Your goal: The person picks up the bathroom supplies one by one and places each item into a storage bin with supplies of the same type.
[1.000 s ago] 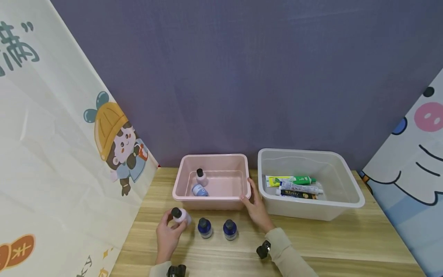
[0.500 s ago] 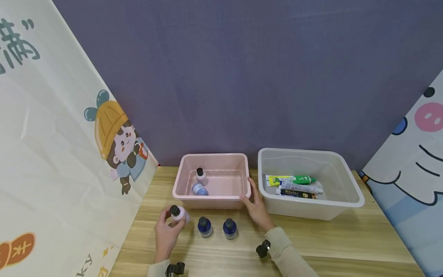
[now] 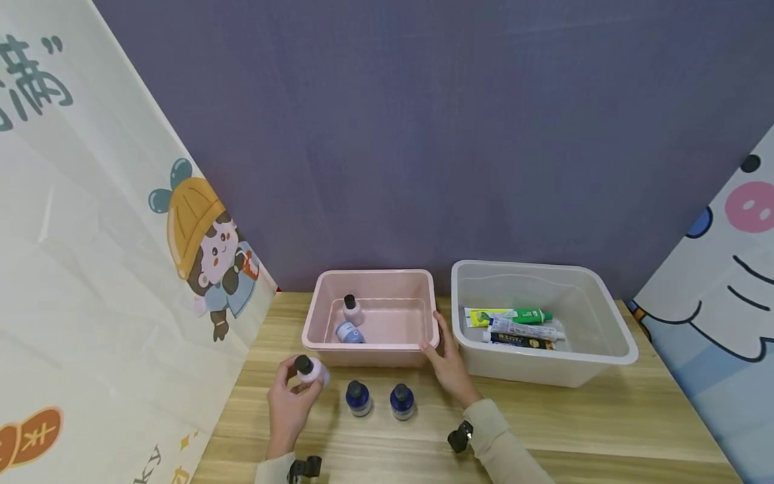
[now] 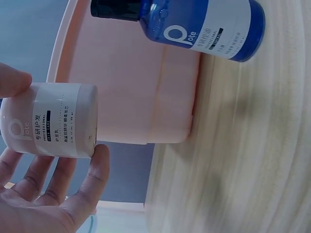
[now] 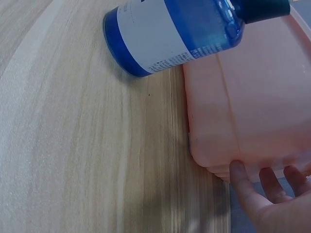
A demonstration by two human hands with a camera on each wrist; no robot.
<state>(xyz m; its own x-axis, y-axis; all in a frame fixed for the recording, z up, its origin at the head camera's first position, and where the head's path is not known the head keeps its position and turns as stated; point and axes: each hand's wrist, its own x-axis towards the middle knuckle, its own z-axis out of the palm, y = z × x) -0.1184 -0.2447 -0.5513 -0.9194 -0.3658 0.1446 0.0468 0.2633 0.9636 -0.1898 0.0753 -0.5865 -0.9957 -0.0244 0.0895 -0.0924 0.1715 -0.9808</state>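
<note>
My left hand (image 3: pixel 291 403) holds a small pale pink bottle (image 3: pixel 312 372) with a black cap, raised in front of the pink bin's left corner. Its white label faces the left wrist camera, where fingers and thumb grip the bottle (image 4: pixel 53 119) from both sides. My right hand (image 3: pixel 449 366) holds the front right corner of the pink bin (image 3: pixel 369 357), thumb at the front and fingers along the right wall. Inside that bin are a standing pink bottle (image 3: pixel 353 312) and a lying blue-labelled bottle (image 3: pixel 349 332).
Two dark blue bottles with black caps, a left one (image 3: pixel 358 399) and a right one (image 3: pixel 402 402), stand before the pink bin. To the right, a white bin (image 3: pixel 544 368) contains several toothpaste tubes (image 3: pixel 520 328). A dark blue-grey wall (image 3: pixel 387 148) rises behind the wooden table (image 3: pixel 580 430).
My left hand has shifted slightly to the left and away from me, still holding the pale pink bottle. The right hand keeps its place on the pink bin.
</note>
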